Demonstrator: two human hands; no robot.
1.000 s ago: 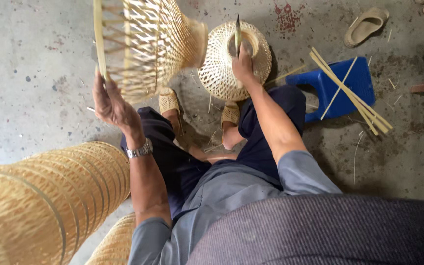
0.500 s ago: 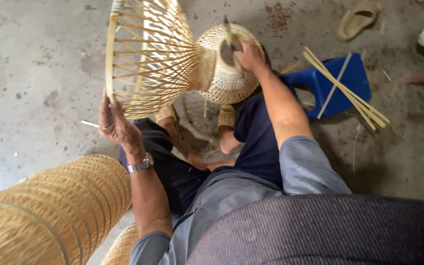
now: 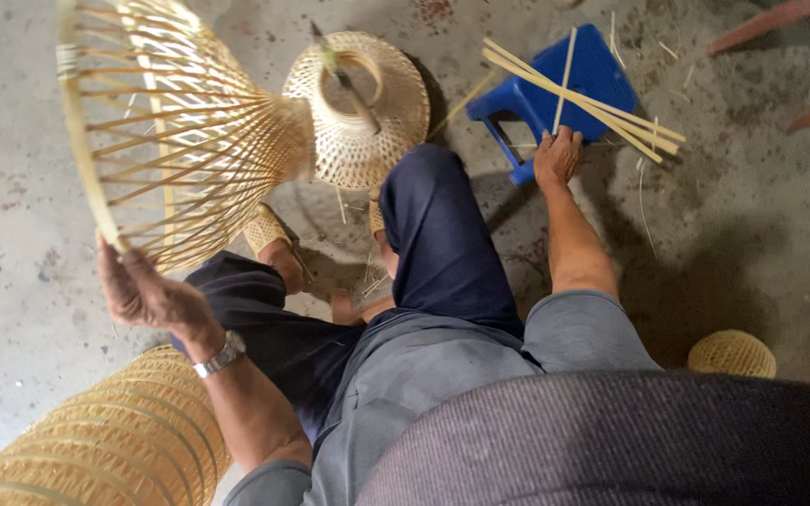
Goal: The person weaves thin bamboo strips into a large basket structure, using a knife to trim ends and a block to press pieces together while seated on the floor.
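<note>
Your left hand (image 3: 147,295) is clamped on the rim of the unfinished bamboo frame (image 3: 171,131), holding it up off the floor with its open spokes fanning toward you and its narrow woven end pointing at the small woven basket (image 3: 363,108). That basket lies on the concrete floor (image 3: 752,234) with a knife (image 3: 344,75) stuck in its mouth. Your right hand (image 3: 557,155) rests on the edge of the blue stool (image 3: 560,89), fingers curled beside the bamboo strips (image 3: 583,98) lying across it; you cannot tell whether it has closed on one. This looks like the step of fetching a fresh strip for weaving. Taking a single strip cleanly would call for keeping the frame steady in the left.
</note>
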